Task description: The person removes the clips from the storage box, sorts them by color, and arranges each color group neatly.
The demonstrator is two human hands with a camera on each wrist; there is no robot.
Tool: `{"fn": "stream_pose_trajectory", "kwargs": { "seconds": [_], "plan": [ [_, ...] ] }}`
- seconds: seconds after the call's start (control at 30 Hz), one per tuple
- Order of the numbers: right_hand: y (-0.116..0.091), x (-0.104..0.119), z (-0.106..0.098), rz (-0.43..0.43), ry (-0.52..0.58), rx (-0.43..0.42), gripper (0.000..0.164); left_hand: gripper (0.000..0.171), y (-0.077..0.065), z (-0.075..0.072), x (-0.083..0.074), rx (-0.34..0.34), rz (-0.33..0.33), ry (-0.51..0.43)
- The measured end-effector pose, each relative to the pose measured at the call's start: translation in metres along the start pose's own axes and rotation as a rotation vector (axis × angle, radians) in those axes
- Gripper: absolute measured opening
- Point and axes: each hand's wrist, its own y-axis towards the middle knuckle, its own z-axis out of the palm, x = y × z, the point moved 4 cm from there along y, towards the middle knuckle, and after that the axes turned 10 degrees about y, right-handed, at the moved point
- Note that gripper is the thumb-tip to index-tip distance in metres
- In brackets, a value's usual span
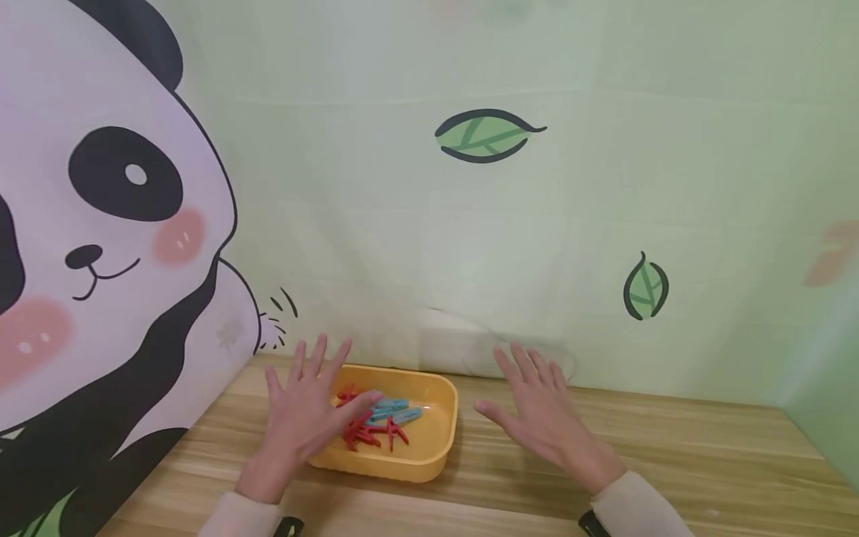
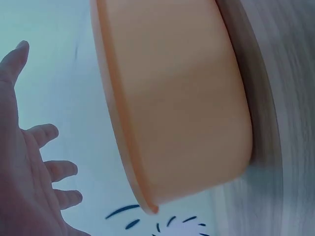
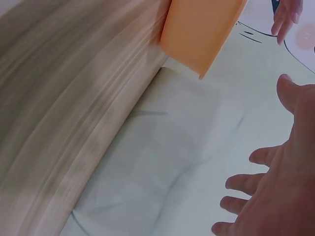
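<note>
A yellow-orange plastic basin stands on the wooden table, with red clothespins and blue clothespins lying loose in it. My left hand hovers over the basin's left side, fingers spread, and hides part of the clothespins. To the right of the basin, my right hand is held above the table with its fingers spread and nothing in it. In the left wrist view the basin's side wall fills the middle, apart from the hand. The right wrist view shows a corner of the basin.
The wooden table runs back to a pale green cloth backdrop printed with a large panda and leaves. Dark bands sit at both wrists, by light sleeves.
</note>
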Motion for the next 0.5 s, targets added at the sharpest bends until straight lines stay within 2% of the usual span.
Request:
{"fn": "stream_pose_trajectory", "kwargs": {
  "seconds": [0.33,0.5],
  "plan": [
    [0.017,0.005,0.010,-0.106,0.098,0.010,0.083,0.098,0.004,-0.002,0.026,-0.039,-0.054,-0.100],
    [0.023,0.007,0.013,-0.079,0.208,0.055,0.080,0.096,0.005,0.001,0.037,-0.048,-0.085,-0.197]
  ]
}}
